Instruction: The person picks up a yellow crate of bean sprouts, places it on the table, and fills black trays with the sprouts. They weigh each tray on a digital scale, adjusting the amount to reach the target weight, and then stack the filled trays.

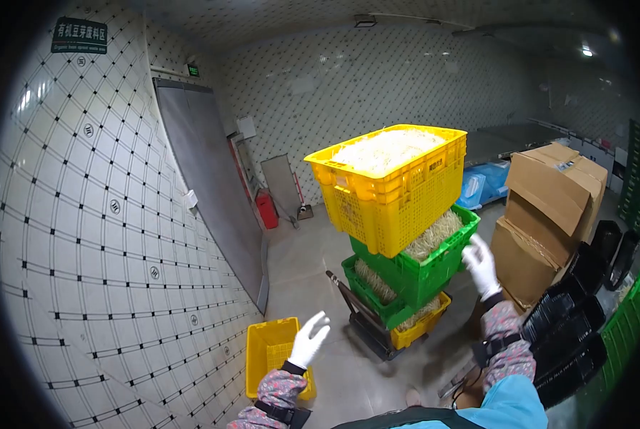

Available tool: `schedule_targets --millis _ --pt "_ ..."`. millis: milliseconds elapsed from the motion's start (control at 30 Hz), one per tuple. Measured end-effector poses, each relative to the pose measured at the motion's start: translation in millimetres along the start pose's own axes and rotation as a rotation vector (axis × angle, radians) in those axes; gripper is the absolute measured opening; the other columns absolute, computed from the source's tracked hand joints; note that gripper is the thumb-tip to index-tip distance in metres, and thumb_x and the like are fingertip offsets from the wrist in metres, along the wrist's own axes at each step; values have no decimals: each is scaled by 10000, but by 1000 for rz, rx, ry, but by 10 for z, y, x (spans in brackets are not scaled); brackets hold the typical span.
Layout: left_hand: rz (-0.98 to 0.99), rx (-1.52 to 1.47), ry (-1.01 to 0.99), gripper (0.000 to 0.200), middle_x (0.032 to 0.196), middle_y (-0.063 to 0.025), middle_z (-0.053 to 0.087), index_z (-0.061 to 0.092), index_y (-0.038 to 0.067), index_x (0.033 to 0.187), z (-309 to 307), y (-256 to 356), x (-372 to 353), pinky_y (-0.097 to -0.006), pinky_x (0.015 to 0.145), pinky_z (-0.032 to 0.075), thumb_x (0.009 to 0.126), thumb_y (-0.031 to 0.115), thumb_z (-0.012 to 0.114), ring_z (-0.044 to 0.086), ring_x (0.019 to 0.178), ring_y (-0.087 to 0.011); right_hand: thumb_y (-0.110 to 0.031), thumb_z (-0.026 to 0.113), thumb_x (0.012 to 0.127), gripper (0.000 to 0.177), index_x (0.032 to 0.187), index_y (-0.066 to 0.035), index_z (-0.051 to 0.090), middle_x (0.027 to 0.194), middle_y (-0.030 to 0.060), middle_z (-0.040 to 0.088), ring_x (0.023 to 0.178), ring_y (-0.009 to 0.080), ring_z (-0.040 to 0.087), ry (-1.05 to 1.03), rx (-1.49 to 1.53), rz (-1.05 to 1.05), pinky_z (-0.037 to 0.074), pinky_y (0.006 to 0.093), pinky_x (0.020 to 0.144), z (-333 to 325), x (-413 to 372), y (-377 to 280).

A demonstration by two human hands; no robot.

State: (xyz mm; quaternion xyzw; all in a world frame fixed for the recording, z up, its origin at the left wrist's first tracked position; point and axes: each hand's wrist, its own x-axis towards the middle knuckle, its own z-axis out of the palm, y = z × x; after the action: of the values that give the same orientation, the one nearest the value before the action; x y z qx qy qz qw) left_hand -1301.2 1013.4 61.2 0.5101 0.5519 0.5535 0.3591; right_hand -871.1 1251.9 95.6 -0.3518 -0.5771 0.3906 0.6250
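Yellow crate (391, 193) of sprouts, tilted atop green crate (423, 272); right hand (482, 266) just beside green crate's corner, fingers apart; left hand (309, 341) raised, unladen, fingers apart.

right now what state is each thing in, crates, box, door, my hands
top yellow crate: full of sprouts, sits skewed on the stack
upper green crate: filled, under the yellow one
lower green crate: filled, stacked
bottom yellow crate: filled, lowest in the stack
floor yellow crate: empty
cardboard box: flaps open
grey door: shut
left hand: gloved, open, holds nothing
right hand: gloved, open, at upper green crate's corner
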Motion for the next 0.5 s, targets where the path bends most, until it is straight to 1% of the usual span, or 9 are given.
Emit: schedule_targets --millis 33,100,200,267,300,333,400,433,500 --pt "52 -1 24 494 1258 -94 609 466 35 1401 14 133 259 -308 989 455 941 125 623 579 1149 -168 -113 668 899 532 1375 2 461 1029 1 569 943 94 542 63 -78 -50 454 253 886 -72 348 -181" --pt "129 -18 68 508 1281 -88 592 438 53 1428 53 432 763 -312 950 466 959 168 599 579 1141 -176 -151 680 905 601 1421 3 412 1153 49 573 1037 121 541 159 -12 -80 447 269 922 -343 1124 -49" --pt "194 -44 129 559 1324 -111 563 408 55 1447 190 825 1453 -342 953 470 959 241 608 577 1157 -218 -276 722 885 746 1471 -16 340 1392 215 460 1198 230 511 240 -80 -178 414 337 1017 -551 2166 109" --pt "185 -105 158 569 1343 -128 544 400 54 1450 316 996 1906 -361 954 475 969 291 590 568 1172 -240 -304 735 874 801 1493 -35 303 1457 256 389 1269 269 469 257 -67 -116 380 367 1056 -628 2804 310" --pt "204 -91 181 575 1353 -139 533 391 56 1455 379 1023 2137 -376 952 479 981 336 559 561 1181 -252 -390 752 845 888 1507 -42 274 1493 264 340 1332 305 410 250 -98 -93 331 396 1095 -653 3097 419" --pt "177 -160 209 544 1355 -136 529 388 56 1456 452 1072 2363 -344 949 480 989 274 564 561 1170 -222 -423 754 833 917 1511 -43 266 1501 262 329 1349 315 387 251 -120 -77 314 401 1106 -691 3368 527" --pt "117 -139 256 549 1325 -138 546 378 62 1461 541 1119 2840 -343 902 503 999 311 540 587 1113 -217 -488 757 809 978 1518 -45 249 1517 258 307 1384 336 342 244 -157 -38 280 412 1128 -665 3856 779" --pt "118 -142 269 553 1294 -133 561 379 65 1458 563 1091 3085 -338 868 514 999 333 534 599 1068 -209 -523 718 832 990 1521 -19 217 1540 260 257 1421 297 293 224 -141 -8 217 383 1159 -614 4056 845" --pt "78 -176 331 585 1195 -113 601 381 73 1452 617 1114 3449 -330 782 533 988 391 541 615 954 -183 -552 673 856 991 1512 21 200 1546 243 256 1429 295 277 238 -142 -70 212 372 1161 -576 4513 1137"
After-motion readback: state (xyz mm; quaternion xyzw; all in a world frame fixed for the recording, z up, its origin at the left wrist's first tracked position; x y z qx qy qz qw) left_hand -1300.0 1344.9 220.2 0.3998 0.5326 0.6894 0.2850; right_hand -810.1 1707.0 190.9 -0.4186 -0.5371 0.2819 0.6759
